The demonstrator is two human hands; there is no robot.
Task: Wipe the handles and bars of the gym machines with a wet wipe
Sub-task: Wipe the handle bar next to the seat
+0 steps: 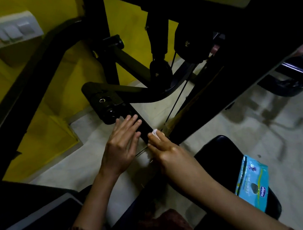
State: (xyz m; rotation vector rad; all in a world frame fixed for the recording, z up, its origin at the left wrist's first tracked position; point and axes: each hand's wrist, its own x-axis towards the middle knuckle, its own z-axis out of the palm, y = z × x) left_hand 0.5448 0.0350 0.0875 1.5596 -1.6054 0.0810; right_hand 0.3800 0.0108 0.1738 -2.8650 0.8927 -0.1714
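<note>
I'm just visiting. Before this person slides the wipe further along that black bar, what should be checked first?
1. white wet wipe held in the right hand: ok, pinched by its fingers.
2. Wipe touching the black metal bar: ok.
3. left hand steadying the bar: ok, straight fingers rest on it.
4. blue pack of wipes within reach on the black padded seat: ok.
5. Wipe wet enough: cannot tell.
6. thin black cable clear of the right hand: cannot tell, it runs close by.
</note>
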